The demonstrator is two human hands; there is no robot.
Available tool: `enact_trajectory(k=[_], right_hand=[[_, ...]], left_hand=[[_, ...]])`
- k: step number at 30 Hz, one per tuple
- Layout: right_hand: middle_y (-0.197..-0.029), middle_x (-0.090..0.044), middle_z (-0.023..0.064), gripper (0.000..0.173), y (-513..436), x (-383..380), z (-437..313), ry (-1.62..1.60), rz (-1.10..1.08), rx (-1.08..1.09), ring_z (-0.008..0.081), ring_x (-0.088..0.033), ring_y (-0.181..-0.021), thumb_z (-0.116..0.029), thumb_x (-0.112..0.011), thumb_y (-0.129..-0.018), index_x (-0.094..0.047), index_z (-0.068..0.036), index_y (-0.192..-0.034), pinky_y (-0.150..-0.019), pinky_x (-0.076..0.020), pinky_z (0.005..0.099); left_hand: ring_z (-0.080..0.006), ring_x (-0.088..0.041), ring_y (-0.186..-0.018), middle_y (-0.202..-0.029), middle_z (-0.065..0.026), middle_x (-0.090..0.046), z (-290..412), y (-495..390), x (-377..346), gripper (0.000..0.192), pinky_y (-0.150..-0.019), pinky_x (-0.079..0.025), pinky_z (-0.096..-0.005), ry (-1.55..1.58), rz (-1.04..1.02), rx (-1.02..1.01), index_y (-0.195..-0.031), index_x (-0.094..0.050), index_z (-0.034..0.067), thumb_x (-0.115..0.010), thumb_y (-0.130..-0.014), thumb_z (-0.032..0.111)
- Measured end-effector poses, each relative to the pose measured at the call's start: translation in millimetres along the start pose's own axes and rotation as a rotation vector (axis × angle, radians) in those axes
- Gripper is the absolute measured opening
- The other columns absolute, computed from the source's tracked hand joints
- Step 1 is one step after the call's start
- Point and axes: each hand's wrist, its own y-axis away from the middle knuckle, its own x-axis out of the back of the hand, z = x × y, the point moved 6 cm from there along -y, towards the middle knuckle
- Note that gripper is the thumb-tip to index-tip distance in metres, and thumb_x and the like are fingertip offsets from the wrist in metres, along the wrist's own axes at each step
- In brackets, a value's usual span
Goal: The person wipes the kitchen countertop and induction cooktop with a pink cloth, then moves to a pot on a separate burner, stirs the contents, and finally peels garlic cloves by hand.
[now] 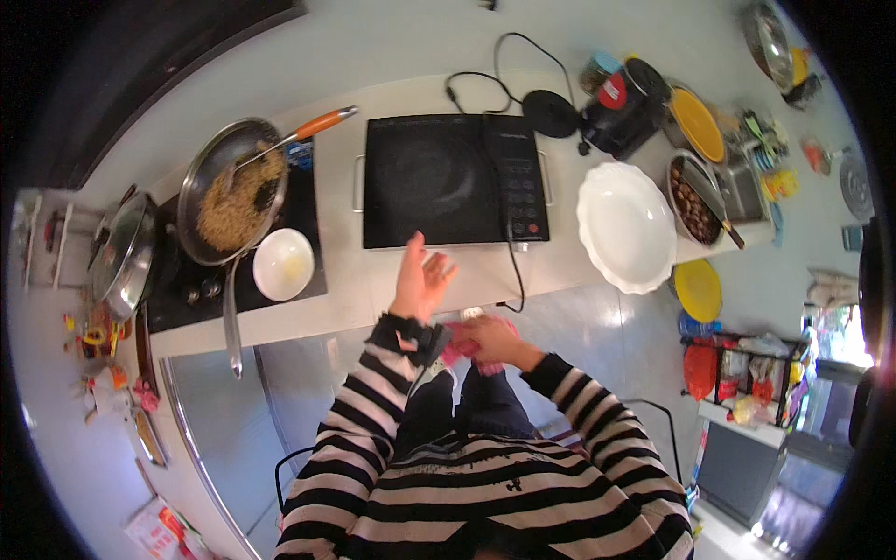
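Note:
My left hand is raised near the counter's front edge, palm turned partly up, fingers apart and nothing in it. It is close to the front edge of a black induction cooktop, which has a black cord lying across it. Lower and to the right, my right hand grips a pink cloth in front of my legs. Part of the cloth is hidden under the fingers.
A frying pan of brown grainy food with an orange-handled turner sits left, beside a white bowl. Rightward are a scalloped white dish, a black kettle and a knife across a pot of brown pieces.

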Motion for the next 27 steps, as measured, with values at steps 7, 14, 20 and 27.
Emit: enact_trajectory(k=[7, 14, 20, 27], right_hand=[[-0.123, -0.053, 0.0099, 0.044, -62, 44, -58, -0.082, 0.425, 0.141, 0.0336, -0.049, -0.110, -0.008, -0.065, -0.063, -0.066, -0.019, -0.106, -0.093, -0.0442, 0.0412], [-0.132, -0.044, 0.0137, 0.061, -116, -39, -78, 0.062, 0.052, 0.208, 0.0342, -0.045, -0.115, -0.004, -0.064, -0.064, -0.056, -0.016, -0.123, -0.091, -0.0473, 0.0424], [-0.122, -0.048, 0.0123, 0.048, -222, -16, -127, 0.468, 0.405, -0.009, 0.0317, -0.049, -0.110, -0.006, -0.065, -0.064, -0.058, -0.008, -0.112, -0.085, -0.0471, 0.0456], [-0.111, -0.053, 0.0103, 0.039, -228, -60, -119, 0.454, 0.043, 0.358, 0.0334, -0.049, -0.106, -0.002, -0.065, -0.060, -0.063, -0.010, -0.098, -0.085, -0.0462, 0.0454]], left_hand=[[-0.0247, -0.058, -0.104, -0.119, -0.0152, -0.057, 42, 139, 131, 0.039, -0.088, -0.049, -0.0367, -0.455, 0.044, -0.307, -0.127, -0.047, -0.001, -0.049, -0.095, 0.022], [-0.0219, -0.061, -0.094, -0.109, -0.0105, -0.061, 51, 221, 287, 0.034, -0.079, -0.051, -0.0339, -0.237, 0.422, -0.478, -0.119, -0.054, 0.003, -0.056, -0.093, 0.026], [-0.0226, -0.061, -0.095, -0.106, -0.0102, -0.062, 28, 251, 316, 0.034, -0.078, -0.052, -0.0351, -0.036, 0.544, -0.516, -0.120, -0.053, 0.003, -0.057, -0.093, 0.024], [-0.0222, -0.061, -0.095, -0.108, -0.0105, -0.061, 2, 266, 345, 0.034, -0.079, -0.052, -0.0338, -0.016, 0.630, -0.516, -0.120, -0.053, 0.004, -0.057, -0.093, 0.024]])
